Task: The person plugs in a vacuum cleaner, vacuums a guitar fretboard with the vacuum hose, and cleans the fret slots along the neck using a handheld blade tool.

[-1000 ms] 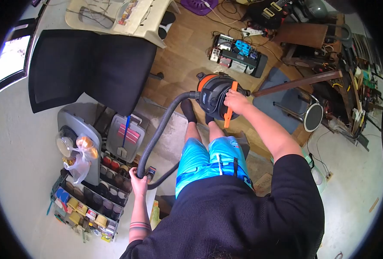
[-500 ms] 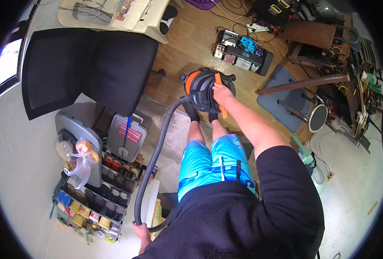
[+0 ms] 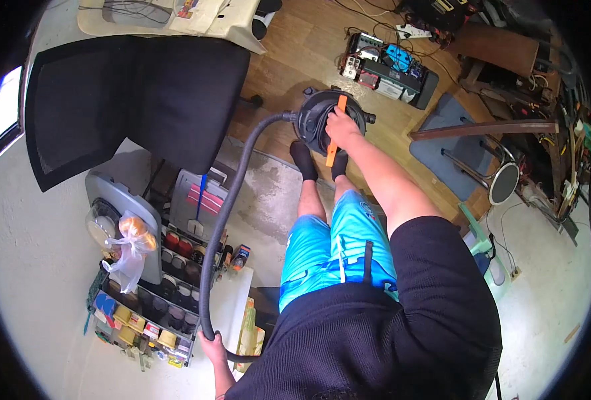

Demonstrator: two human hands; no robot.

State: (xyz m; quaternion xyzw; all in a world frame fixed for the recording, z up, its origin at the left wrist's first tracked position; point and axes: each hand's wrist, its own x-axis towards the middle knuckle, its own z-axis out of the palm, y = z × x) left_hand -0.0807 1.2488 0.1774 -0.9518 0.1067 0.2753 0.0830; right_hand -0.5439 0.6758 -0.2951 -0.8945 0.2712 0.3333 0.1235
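Observation:
My right hand [image 3: 342, 128] is closed on the orange handle [image 3: 332, 154] of a black vacuum cleaner [image 3: 312, 122], which is in front of my feet. A coiled black cord lies on its top under the handle. From its left side a ribbed grey hose [image 3: 234, 187] curves down to my left hand [image 3: 212, 347]. The fingers of my left hand are wrapped round the hose at the lower left, near my body. Beyond that hand the hose bends toward my waist and passes out of sight.
A black chair [image 3: 182, 93] stands at upper left, above an open organizer [image 3: 159, 293] of small parts. A pedal board [image 3: 389, 73] with cables is on the wooden floor. To the right are a round-seated stool [image 3: 504, 183] and a wooden beam [image 3: 485, 130].
The vacuum cleaner has moved left and then up in view and has turned, so its orange side no longer shows. My left hand has moved lower with the hose.

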